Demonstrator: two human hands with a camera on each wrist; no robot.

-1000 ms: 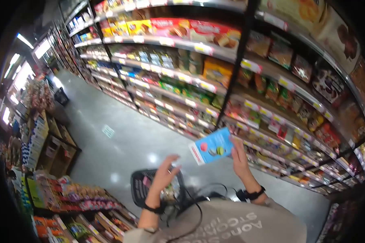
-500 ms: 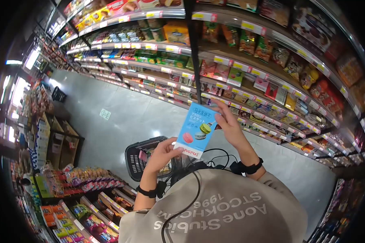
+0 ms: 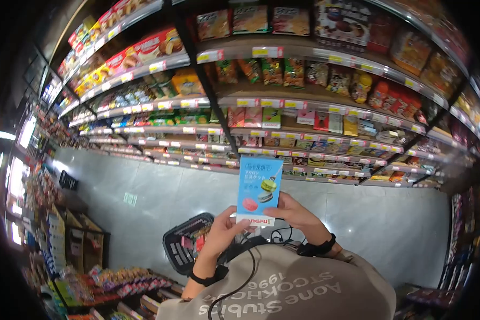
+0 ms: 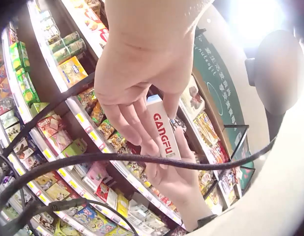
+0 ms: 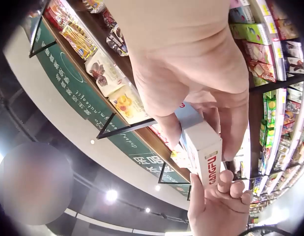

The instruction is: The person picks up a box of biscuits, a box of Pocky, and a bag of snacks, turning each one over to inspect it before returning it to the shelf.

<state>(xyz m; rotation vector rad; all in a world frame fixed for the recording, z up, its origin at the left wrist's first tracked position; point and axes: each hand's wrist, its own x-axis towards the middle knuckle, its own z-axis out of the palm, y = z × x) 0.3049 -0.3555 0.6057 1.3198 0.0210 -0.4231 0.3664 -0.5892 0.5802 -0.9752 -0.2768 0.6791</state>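
Observation:
A light blue box of macaron biscuits [image 3: 257, 184] stands upright in front of the chest in the head view, its printed front facing up to the camera. My left hand [image 3: 222, 232] grips its lower left corner, thumb across the white band at the bottom. On the lower right edge, my right hand [image 3: 296, 212] holds the box with the thumb on its front. Red lettering shows on the box's white end [image 4: 164, 130] in the left wrist view. From the right wrist, the fingers of the right hand [image 5: 191, 73] wrap the box's sides.
A dark shopping basket [image 3: 172, 250] with a few packages inside sits on the floor at left. Long snack shelves [image 3: 304, 101] run across the front. Lower left, a display of packaged snacks [image 3: 128, 280] stands near the person. Black cables [image 3: 250, 266] hang over the shirt.
The left hand has come over from beside the box and taken hold of it. The box has turned upright, and the right hand has slid down its side. The view has swung right.

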